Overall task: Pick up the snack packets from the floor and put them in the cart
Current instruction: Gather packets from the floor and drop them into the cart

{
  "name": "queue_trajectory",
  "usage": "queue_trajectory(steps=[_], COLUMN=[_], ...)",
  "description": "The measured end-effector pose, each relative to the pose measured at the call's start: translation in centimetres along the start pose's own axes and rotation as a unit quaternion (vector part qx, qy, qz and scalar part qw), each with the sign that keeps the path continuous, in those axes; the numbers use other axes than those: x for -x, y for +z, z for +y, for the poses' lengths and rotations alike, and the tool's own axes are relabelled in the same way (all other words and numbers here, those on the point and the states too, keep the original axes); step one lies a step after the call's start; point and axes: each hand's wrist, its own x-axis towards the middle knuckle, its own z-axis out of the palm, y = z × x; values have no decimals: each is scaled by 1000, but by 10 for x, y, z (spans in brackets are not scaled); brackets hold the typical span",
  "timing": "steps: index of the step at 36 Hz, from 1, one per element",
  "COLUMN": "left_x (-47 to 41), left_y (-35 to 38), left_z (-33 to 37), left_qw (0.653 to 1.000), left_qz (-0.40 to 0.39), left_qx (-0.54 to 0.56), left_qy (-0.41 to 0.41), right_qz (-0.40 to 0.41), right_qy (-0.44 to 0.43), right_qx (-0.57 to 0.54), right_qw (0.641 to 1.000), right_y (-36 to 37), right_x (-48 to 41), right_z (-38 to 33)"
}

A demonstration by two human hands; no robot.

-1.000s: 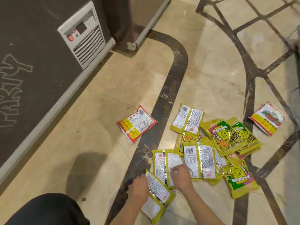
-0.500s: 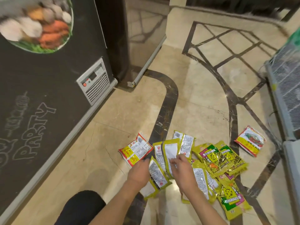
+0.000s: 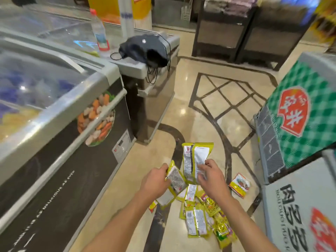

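Note:
My left hand (image 3: 156, 180) grips a yellow snack packet (image 3: 175, 179) with its white printed back showing. My right hand (image 3: 211, 177) holds up a taller yellow packet (image 3: 195, 159), perhaps two stacked, above the floor. Below my hands a pile of yellow and green packets (image 3: 203, 217) lies on the marble floor. A red and yellow packet (image 3: 239, 184) lies apart to the right, and the corner of another red one (image 3: 153, 205) peeks out under my left wrist. No cart is in view.
A long chest freezer (image 3: 60, 113) runs along the left, with a bottle (image 3: 99, 31) and a dark bag (image 3: 145, 50) on a counter behind it. A green checkered freezer (image 3: 298, 122) and a white one (image 3: 298, 202) stand at the right. Dark shelving (image 3: 236, 33) stands at the back.
The view has tilted up from the floor as I rise. Both hands have lifted their yellow packets off the floor pile and now hold them in the air.

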Motion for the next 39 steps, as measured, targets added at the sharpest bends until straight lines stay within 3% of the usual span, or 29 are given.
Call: queue_trajectory(steps=[7,13,18,28,39], left_x=[73,141,206,348,538], left_y=[-156,-236,-282,-286,-242], left_z=[56,80,88,53,-18], left_qw=[999,999,994,982,953], left_qz=[27,28,81,172,195], left_qx=[25,-1,-44,-72,-23], left_qy=[24,46,55,-38,-229], right_qz=[9,17,-7,-66,-139], right_qy=[-37,-97,-155,-281,-417], right_qx=[1,10,53,102,84], right_qw=[999,995,986,952,894], right_y=[-146,-223,-261,-247,-177], right_x=[24,64,96,171,277], right_z=[-105,-169,-203,-241,-312])
